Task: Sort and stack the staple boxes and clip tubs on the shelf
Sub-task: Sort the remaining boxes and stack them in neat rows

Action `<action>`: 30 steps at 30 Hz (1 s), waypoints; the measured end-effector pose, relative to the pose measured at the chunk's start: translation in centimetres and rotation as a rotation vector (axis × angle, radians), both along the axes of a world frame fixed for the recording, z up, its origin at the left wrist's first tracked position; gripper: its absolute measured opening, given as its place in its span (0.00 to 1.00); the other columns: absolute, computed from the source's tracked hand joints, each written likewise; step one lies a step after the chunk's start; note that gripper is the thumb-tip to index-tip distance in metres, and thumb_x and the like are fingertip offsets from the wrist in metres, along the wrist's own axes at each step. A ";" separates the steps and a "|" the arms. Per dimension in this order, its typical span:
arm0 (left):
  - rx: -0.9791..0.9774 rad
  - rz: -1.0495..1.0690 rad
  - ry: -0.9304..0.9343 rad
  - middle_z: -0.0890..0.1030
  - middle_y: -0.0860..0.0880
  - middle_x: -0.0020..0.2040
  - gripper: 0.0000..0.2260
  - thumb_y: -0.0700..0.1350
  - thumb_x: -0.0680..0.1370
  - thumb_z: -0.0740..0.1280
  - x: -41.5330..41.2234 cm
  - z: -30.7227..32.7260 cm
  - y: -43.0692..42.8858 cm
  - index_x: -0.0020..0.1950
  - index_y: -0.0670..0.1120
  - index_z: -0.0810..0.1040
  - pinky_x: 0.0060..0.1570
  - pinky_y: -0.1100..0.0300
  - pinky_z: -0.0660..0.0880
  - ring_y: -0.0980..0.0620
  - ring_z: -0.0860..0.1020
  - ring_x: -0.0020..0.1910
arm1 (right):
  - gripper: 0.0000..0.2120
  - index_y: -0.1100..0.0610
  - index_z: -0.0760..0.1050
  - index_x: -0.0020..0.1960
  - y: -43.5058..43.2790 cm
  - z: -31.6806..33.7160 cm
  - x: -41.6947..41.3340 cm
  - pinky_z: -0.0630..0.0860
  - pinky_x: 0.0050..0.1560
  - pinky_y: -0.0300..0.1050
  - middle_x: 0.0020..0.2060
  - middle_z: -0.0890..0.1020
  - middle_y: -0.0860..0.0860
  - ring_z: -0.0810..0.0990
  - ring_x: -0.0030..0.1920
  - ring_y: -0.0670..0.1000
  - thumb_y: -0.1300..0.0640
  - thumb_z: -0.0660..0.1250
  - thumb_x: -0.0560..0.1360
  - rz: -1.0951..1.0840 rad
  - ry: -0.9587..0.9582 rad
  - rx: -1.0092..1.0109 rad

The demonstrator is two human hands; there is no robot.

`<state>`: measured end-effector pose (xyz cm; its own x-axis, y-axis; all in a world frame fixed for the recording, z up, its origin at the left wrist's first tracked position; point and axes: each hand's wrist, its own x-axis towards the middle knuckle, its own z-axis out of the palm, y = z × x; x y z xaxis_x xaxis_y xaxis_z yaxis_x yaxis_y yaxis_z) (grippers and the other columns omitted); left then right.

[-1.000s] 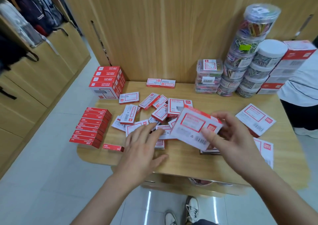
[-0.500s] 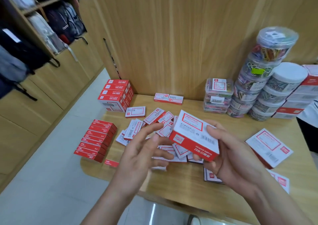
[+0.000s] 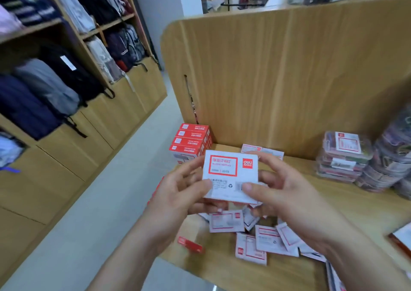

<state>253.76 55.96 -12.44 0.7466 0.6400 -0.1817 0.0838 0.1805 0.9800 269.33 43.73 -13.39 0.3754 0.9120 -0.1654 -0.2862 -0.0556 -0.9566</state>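
A white staple box (image 3: 231, 175) with a red frame is held up in front of me, label facing the camera. My left hand (image 3: 178, 192) grips its left edge and my right hand (image 3: 282, 192) grips its right edge, thumb on the front. Below them several small white-and-red staple boxes (image 3: 262, 237) lie scattered on the wooden shelf (image 3: 355, 224). A stack of red staple boxes (image 3: 191, 141) stands at the back left corner. Clear clip tubs (image 3: 342, 159) are stacked at the right.
A tall wooden panel (image 3: 289, 79) backs the shelf. One small red box (image 3: 190, 244) lies near the shelf's front left edge. Another box (image 3: 402, 237) sits at the right edge. Shelves of backpacks (image 3: 55, 79) line the left side across a pale floor.
The box has been raised and turned label-up, and now both hands hold it instead of the right alone. The camera has tilted upward, hiding the left row of red boxes.
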 end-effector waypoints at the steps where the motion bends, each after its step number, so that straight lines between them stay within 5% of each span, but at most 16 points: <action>1: 0.027 -0.021 0.032 0.84 0.44 0.53 0.16 0.37 0.77 0.67 -0.4 0.2 1.4 0.64 0.48 0.74 0.40 0.55 0.82 0.43 0.84 0.44 | 0.22 0.46 0.71 0.62 1.4 -0.2 -0.5 0.77 0.33 0.43 0.49 0.84 0.54 0.81 0.42 0.52 0.64 0.70 0.72 -0.012 -0.046 -0.010; 5: 0.162 -0.052 0.126 0.84 0.43 0.50 0.09 0.40 0.76 0.66 -2.0 -0.1 8.3 0.55 0.44 0.78 0.42 0.60 0.80 0.48 0.84 0.46 | 0.14 0.45 0.71 0.53 7.5 -1.6 -2.7 0.80 0.36 0.48 0.45 0.83 0.50 0.80 0.39 0.47 0.62 0.68 0.76 -0.026 -0.207 -0.018; 9: 0.243 -0.088 0.179 0.84 0.45 0.51 0.09 0.38 0.75 0.69 -2.9 -2.3 14.0 0.55 0.44 0.79 0.53 0.54 0.80 0.47 0.82 0.51 | 0.15 0.46 0.69 0.52 12.4 -3.0 -4.3 0.79 0.35 0.46 0.37 0.79 0.36 0.82 0.38 0.43 0.65 0.68 0.75 -0.086 -0.383 -0.025; 12: 0.272 -0.090 0.182 0.84 0.46 0.50 0.09 0.35 0.75 0.69 -2.8 -4.1 16.3 0.54 0.45 0.79 0.51 0.52 0.79 0.50 0.82 0.49 | 0.18 0.44 0.70 0.48 14.5 -4.1 -4.8 0.78 0.41 0.44 0.37 0.79 0.31 0.82 0.39 0.41 0.64 0.72 0.72 -0.187 -0.564 -0.093; 17: 0.293 -0.067 0.126 0.85 0.50 0.48 0.13 0.32 0.74 0.69 -2.5 -5.7 17.1 0.53 0.48 0.80 0.47 0.62 0.80 0.54 0.83 0.48 | 0.18 0.44 0.69 0.44 15.0 -4.5 -5.3 0.75 0.42 0.34 0.35 0.79 0.35 0.79 0.41 0.37 0.61 0.76 0.68 -0.255 -0.848 -0.162; 21: 0.364 -0.051 0.147 0.85 0.55 0.47 0.13 0.35 0.72 0.73 -2.7 -6.3 17.3 0.50 0.52 0.81 0.48 0.64 0.77 0.58 0.82 0.49 | 0.16 0.46 0.73 0.46 14.8 -4.8 -5.4 0.75 0.40 0.40 0.41 0.75 0.41 0.79 0.37 0.43 0.60 0.77 0.67 -0.299 -0.957 -0.219; 24: 0.520 -0.047 0.175 0.83 0.59 0.47 0.14 0.40 0.71 0.75 -3.2 -5.8 16.9 0.48 0.59 0.80 0.47 0.64 0.78 0.61 0.79 0.51 | 0.14 0.47 0.74 0.47 14.2 -4.3 -5.3 0.75 0.37 0.45 0.35 0.77 0.48 0.79 0.33 0.47 0.57 0.76 0.68 -0.272 -0.825 -0.270; 28: 0.774 -0.102 -0.039 0.80 0.59 0.50 0.11 0.42 0.71 0.74 -4.5 -4.0 16.7 0.52 0.52 0.82 0.49 0.63 0.79 0.55 0.79 0.53 | 0.18 0.50 0.77 0.51 12.5 -1.6 -4.6 0.79 0.34 0.46 0.39 0.83 0.58 0.84 0.35 0.58 0.42 0.71 0.66 -0.147 -0.077 -0.226; 30: 0.934 -0.159 -0.137 0.79 0.57 0.53 0.11 0.45 0.72 0.72 -5.3 -3.3 16.4 0.55 0.50 0.80 0.49 0.64 0.78 0.53 0.79 0.55 | 0.24 0.51 0.77 0.55 12.0 -1.2 -4.4 0.80 0.33 0.44 0.41 0.85 0.58 0.84 0.36 0.59 0.38 0.66 0.65 -0.039 0.051 -0.263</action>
